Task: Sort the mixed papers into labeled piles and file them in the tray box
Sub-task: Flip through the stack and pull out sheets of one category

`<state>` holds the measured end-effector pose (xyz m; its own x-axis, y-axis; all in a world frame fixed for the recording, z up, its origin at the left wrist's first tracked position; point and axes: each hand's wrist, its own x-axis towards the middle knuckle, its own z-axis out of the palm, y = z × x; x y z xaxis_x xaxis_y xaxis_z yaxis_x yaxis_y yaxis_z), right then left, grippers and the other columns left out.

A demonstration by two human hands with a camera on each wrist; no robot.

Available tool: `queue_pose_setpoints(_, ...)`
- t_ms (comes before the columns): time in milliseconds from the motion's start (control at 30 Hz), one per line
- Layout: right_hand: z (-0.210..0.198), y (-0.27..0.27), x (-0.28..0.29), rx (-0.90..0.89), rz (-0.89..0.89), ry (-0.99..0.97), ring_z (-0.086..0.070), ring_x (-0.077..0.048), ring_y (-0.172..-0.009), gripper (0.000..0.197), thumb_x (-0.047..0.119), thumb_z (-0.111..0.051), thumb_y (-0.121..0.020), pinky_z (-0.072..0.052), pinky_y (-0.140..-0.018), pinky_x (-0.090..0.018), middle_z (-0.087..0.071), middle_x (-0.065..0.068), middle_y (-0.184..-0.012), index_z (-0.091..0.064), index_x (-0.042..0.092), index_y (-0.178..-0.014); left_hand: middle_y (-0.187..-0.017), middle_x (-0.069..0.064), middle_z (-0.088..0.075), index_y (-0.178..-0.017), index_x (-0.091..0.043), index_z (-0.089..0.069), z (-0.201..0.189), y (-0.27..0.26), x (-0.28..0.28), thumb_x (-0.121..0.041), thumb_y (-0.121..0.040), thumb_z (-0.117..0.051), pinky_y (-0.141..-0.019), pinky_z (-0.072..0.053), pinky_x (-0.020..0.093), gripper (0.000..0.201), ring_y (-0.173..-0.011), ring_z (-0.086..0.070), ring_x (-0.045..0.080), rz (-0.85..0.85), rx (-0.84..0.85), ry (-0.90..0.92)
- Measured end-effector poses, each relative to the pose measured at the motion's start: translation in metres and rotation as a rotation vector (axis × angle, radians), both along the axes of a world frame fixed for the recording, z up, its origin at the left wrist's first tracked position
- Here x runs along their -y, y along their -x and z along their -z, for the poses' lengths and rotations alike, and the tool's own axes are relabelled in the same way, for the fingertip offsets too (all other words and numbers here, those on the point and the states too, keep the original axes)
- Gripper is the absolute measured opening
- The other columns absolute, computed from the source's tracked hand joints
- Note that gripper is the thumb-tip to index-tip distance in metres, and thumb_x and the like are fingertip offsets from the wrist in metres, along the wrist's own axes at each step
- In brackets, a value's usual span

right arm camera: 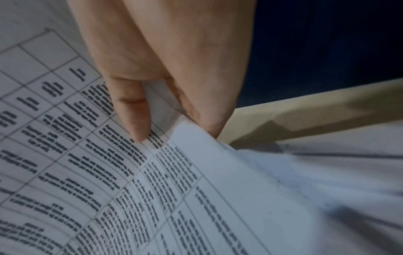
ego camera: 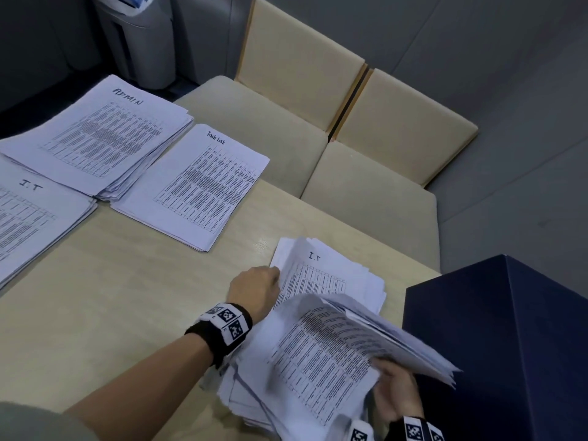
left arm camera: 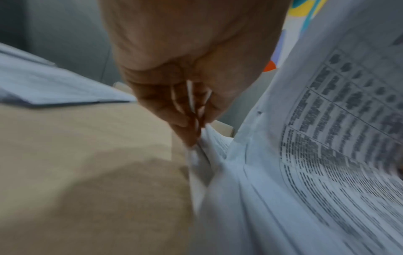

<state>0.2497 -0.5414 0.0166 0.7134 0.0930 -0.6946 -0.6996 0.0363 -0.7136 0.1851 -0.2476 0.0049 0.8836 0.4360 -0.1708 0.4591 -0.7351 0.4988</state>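
Observation:
The mixed stack (ego camera: 359, 281) lies on the table's near right part, with a sheet marked "I.T" (ego camera: 318, 268) showing on it. My left hand (ego camera: 275, 275) (left arm camera: 197, 136) pinches that sheet's left edge with curled fingers. A bundle of printed sheets (ego camera: 343, 342) (right arm camera: 152, 181) is raised off the stack's near end. My right hand (ego camera: 381, 374) (right arm camera: 176, 134) grips it, thumb on top and fingers beneath. Sorted piles lie at the far left: "ADMIN" (ego camera: 95, 135), "Task List" (ego camera: 194, 183) and "I.T" (ego camera: 28, 214). The dark blue box (ego camera: 509, 345) stands right of the stack.
Two beige chairs (ego camera: 286, 122) stand against the table's (ego camera: 127, 297) far edge. A grey machine (ego camera: 136, 36) stands on the floor at the back left. Bare tabletop stretches between the sorted piles and my left arm.

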Motion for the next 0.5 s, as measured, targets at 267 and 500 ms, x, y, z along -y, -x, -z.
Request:
queue_pose_setpoints(267,-0.007,-0.010,-0.014,-0.029,0.059,-0.129,-0.070,-0.031,-0.067,0.032,-0.007,-0.043,-0.071,-0.044,-0.075,-0.044,-0.070,-0.018,-0.072,-0.073,0.002,-0.068,-0.058,-0.014,-0.051,-0.090,-0.016,-0.059,-0.026,0.016,0.001,-0.013,-0.098,-0.057,-0.059,-0.035,0.018,0.008,-0.058,-0.039,0.007,0.308,0.229,0.911)
queue_pose_setpoints(500,0.002,-0.011,-0.018,0.025,0.081,-0.149,-0.055,-0.042,-0.112,0.063,-0.006,-0.063,-0.055,-0.042,-0.099,-0.049,-0.059,-0.026,-0.118,-0.056,-0.011,-0.117,-0.065,-0.013,-0.054,-0.090,-0.012,-0.061,-0.035,0.011,-0.002,-0.009,-0.097,-0.058,-0.062,-0.036,0.014,0.008,-0.057,-0.044,0.000,0.120,0.189,1.311)
